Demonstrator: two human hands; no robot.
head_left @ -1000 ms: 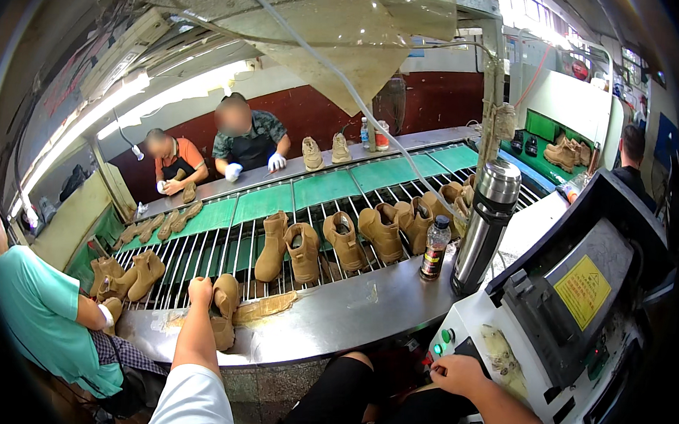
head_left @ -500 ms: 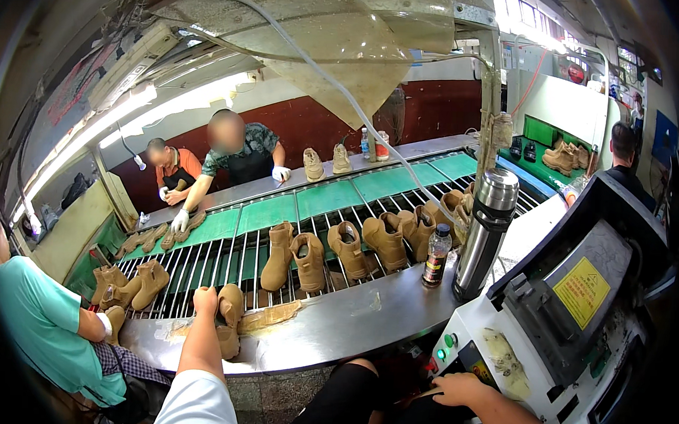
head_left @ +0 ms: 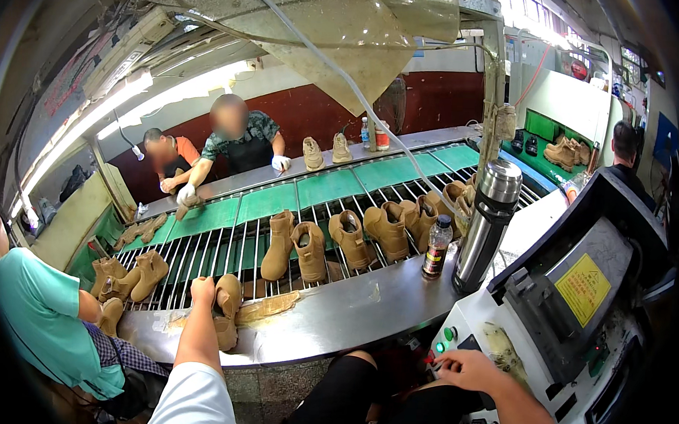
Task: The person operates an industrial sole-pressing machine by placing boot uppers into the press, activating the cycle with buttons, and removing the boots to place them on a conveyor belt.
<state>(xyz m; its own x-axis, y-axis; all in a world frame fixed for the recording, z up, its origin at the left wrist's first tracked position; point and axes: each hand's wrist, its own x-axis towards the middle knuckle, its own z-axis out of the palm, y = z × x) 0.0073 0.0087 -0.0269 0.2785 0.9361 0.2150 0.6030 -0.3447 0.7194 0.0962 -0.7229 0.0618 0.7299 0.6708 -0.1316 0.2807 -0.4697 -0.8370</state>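
Note:
My left arm reaches out over the conveyor's near steel ledge. At its end my left hand (head_left: 202,289) is closed in a fist against the left side of a tan boot (head_left: 228,296); whether it grips the boot or anything else is hidden. My right hand (head_left: 469,368) hovers at the white machine's front (head_left: 514,385), fingers loosely bent and apart, nothing visible in them. Just beyond those fingers are a red button (head_left: 430,358) and green buttons (head_left: 449,333). More tan boots (head_left: 308,252) stand on the metal roller bars.
On the near ledge stand a dark bottle (head_left: 437,249) and a steel flask (head_left: 488,225). A co-worker in camouflage (head_left: 245,141) holds a brownish piece over the green belt (head_left: 261,198). A person in turquoise (head_left: 44,321) works at left, near other boots (head_left: 149,275). A hanging cord crosses above.
My right hand has risen slightly toward the machine's buttons. My left hand stays beside the boot. The camouflage-clad co-worker's gloved hand has lifted a brownish piece off the belt.

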